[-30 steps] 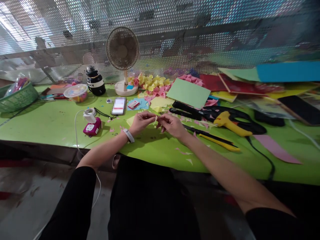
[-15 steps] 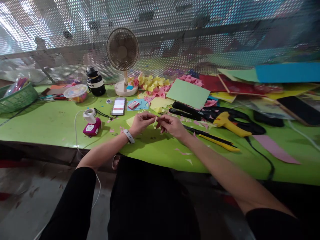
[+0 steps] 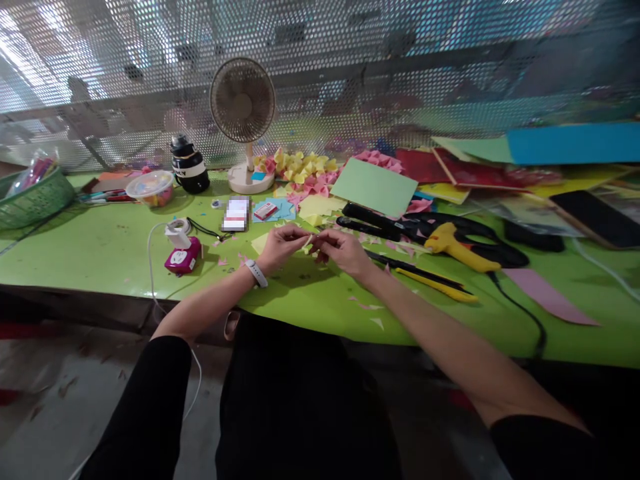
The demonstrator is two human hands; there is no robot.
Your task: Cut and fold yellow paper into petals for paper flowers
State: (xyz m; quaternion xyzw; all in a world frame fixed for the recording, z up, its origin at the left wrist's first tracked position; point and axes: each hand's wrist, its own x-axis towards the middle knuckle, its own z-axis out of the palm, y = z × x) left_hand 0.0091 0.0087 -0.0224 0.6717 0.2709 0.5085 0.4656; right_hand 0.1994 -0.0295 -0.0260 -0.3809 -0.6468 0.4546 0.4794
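Observation:
Both my hands meet over the near middle of the green table, fingertips almost touching. Between them is a small pale yellow piece of paper [image 3: 308, 243]. My left hand [image 3: 281, 247], with a white band on the wrist, pinches it from the left. My right hand [image 3: 343, 251] is closed at its other side, the fingers curled and partly hiding the paper. Just beyond the hands lie a yellow paper sheet [image 3: 320, 205] and blue paper squares [image 3: 286, 209] with a small red-and-white box [image 3: 265, 211] on top. Folded yellow paper pieces [image 3: 305, 165] are heaped farther back.
To the right lie a yellow-and-black glue gun [image 3: 463, 248], a yellow-handled cutter [image 3: 437, 285] and a green card [image 3: 375, 186]. A fan [image 3: 243, 100], a black bottle [image 3: 190, 167], a phone [image 3: 237, 213] and a purple power adapter [image 3: 183, 257] stand or lie left of centre.
The yellow paper between my fingertips has tilted from nearly upright to a slant. Both hands stay in about the same place; the whole view has shifted very slightly.

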